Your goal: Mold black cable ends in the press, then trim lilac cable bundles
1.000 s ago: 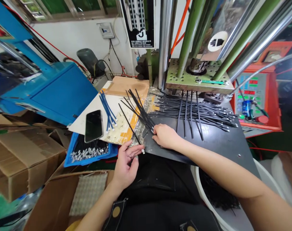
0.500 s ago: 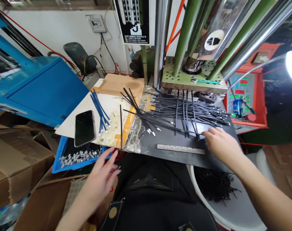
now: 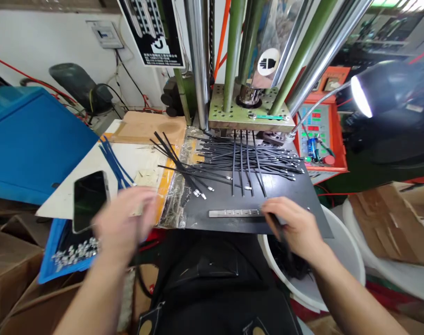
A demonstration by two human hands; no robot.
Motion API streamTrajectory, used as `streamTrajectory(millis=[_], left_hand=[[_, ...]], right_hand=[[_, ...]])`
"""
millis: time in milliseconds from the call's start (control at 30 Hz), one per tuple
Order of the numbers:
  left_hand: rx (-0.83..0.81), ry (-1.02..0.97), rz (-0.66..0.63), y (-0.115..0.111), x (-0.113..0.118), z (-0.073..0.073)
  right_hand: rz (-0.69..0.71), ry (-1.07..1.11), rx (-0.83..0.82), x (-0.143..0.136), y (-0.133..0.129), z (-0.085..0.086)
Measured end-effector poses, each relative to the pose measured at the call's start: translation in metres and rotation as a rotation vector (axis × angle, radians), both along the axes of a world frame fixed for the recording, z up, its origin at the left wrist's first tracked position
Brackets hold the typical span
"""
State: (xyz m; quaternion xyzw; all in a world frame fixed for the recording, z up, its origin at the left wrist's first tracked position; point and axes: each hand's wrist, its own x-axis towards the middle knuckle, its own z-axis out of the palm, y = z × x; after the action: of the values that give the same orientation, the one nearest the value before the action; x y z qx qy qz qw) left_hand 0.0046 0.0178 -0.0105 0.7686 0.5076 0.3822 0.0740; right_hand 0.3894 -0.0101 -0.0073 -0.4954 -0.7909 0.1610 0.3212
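My left hand (image 3: pixel 126 221), smeared by motion, is over the front edge of the board with a thin black strip (image 3: pixel 138 260) hanging from its fingers. At the right end of the slotted metal bar (image 3: pixel 232 213), my right hand (image 3: pixel 295 225) pinches another black strip (image 3: pixel 279 230) that slants down over the white bucket. A loose pile of black strips (image 3: pixel 218 158) with silvery ends covers the work plate. Several strips lie lengthwise under the press (image 3: pixel 250 121). Beside my left hand lie blue strips (image 3: pixel 114 160), their lower ends partly hidden.
A phone (image 3: pixel 90 200) lies on the white board at left. Below it is a blue tray (image 3: pixel 46 260) with silvery-ended pieces. The white bucket (image 3: pixel 351 260) at right holds black scraps. An orange control box (image 3: pixel 340 153) and a lamp (image 3: pixel 361 95) stand behind.
The view has shifted right. My left hand has lifted the single strip from the board's edge. My right hand has moved from the strip ends toward me and now holds a strip over the bucket.
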Motion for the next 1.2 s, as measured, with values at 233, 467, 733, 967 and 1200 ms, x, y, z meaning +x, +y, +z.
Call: streamTrajectory(millis=[233,467,733,967,1200], left_hand=[[-0.236,-0.006,-0.468,0.012,0.145,-0.043],[-0.35,0.303,-0.492,0.009,0.157,-0.008],[-0.431,0.405,-0.476,0.012,0.161,0.003],[-0.42,0.322,-0.419,0.013,0.154,-0.011],[-0.48,0.435,-0.434,0.016,0.165,0.001]], right_hand=[[0.109,0.103,-0.264,-0.029,0.019,-0.021],[0.182,-0.129,-0.056,-0.031,0.011,-0.013],[0.196,-0.086,-0.054,-0.023,0.014,-0.017],[0.05,0.145,-0.019,-0.011,0.004,-0.033],[0.066,-0.088,-0.053,-0.019,0.002,-0.025]])
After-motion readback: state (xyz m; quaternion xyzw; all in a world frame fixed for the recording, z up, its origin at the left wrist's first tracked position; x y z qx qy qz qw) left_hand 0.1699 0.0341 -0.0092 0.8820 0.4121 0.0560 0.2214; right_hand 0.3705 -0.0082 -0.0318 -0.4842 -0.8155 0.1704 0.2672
